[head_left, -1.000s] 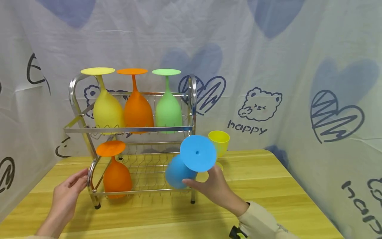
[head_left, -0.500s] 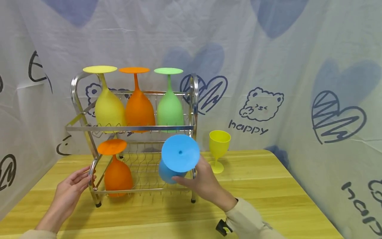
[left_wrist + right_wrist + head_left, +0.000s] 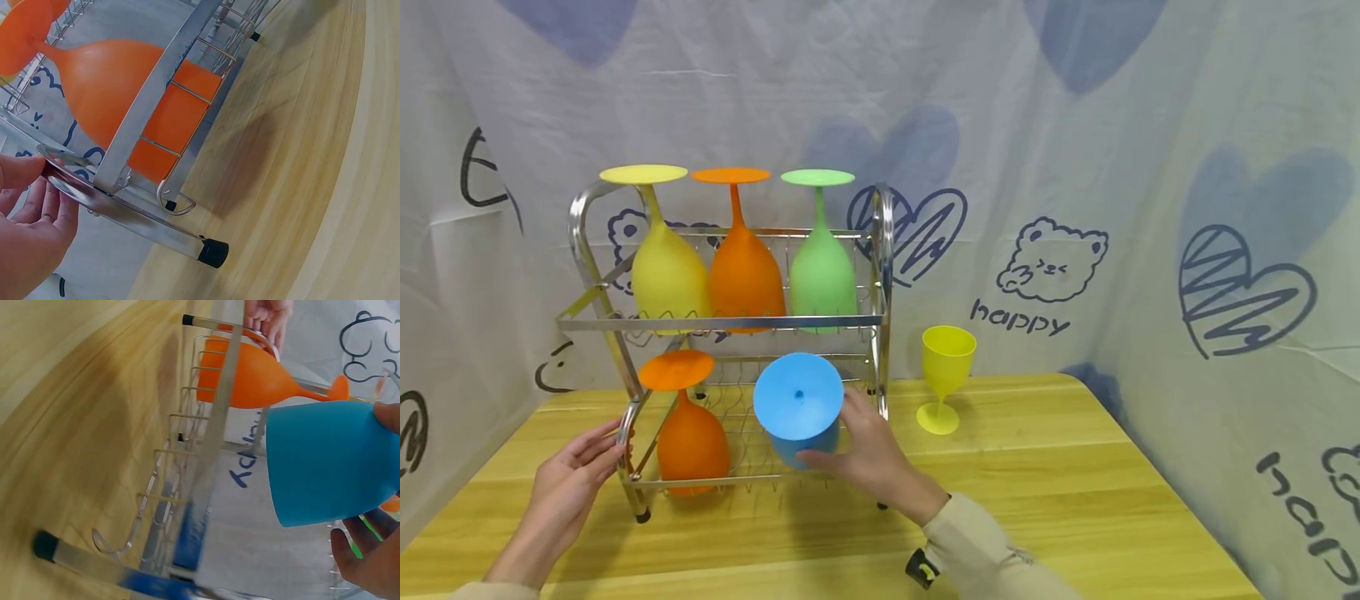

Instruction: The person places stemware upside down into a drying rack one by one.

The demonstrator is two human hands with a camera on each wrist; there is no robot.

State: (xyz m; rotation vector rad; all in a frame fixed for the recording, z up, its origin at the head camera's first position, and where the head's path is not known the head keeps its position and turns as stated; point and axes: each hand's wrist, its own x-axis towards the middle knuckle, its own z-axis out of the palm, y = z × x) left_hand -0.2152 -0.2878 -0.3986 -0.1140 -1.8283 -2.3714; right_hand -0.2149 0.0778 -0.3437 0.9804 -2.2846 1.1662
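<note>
My right hand (image 3: pixel 876 454) grips a blue plastic goblet (image 3: pixel 799 396) by its bowl, upside down with the round base tilted toward the head camera. In the right wrist view the blue bowl (image 3: pixel 325 464) hangs above the lower shelf, apart from its wires. My left hand (image 3: pixel 568 475) holds the left front post of the two-tier metal rack (image 3: pixel 722 323); the left wrist view shows thumb and fingers around the post (image 3: pixel 81 184). On the lower shelf, at the left, an orange goblet (image 3: pixel 692 442) stands upside down.
Along the upper shelf stand upside-down yellow (image 3: pixel 670 279), orange (image 3: pixel 747 279) and green goblets (image 3: pixel 822 279). Right of the rack, a bright yellow goblet (image 3: pixel 947 362) stands upright on the wooden table (image 3: pixel 1060 467). A printed cloth (image 3: pixel 1037 125) hangs behind and at the sides.
My right hand has carried the blue goblet leftward, from the rack's right end to the middle of the lower shelf, uncovering the bright yellow goblet. My left hand stays at the post.
</note>
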